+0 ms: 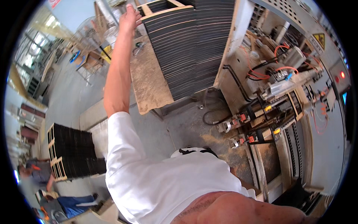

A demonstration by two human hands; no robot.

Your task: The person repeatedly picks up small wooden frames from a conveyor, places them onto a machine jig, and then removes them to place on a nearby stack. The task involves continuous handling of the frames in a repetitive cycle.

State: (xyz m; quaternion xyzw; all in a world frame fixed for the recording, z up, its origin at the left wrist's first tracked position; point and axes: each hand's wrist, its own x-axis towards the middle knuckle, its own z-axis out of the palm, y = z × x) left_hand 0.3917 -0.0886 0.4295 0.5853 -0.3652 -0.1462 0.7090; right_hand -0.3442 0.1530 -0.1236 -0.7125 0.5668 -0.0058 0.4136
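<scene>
My left arm reaches far out and up the left of the picture, in a white short sleeve. My left hand (130,16) is stretched out with its fingers extended and holds nothing that I can see. It is beside the upper left corner of a tall stack of thin dark panels (186,44), close to a pale wooden strip (160,10) lying on the stack. Whether the fingers touch the stack I cannot tell. My right hand is out of the picture.
A dusty wooden bench top (147,78) lies under my forearm. To the right stands a machine (276,86) with orange hoses and a control panel with a red lamp (342,74). Another stack of dark panels (71,149) sits lower left, with other people (37,175) beyond it. Sawdust (216,139) covers the floor.
</scene>
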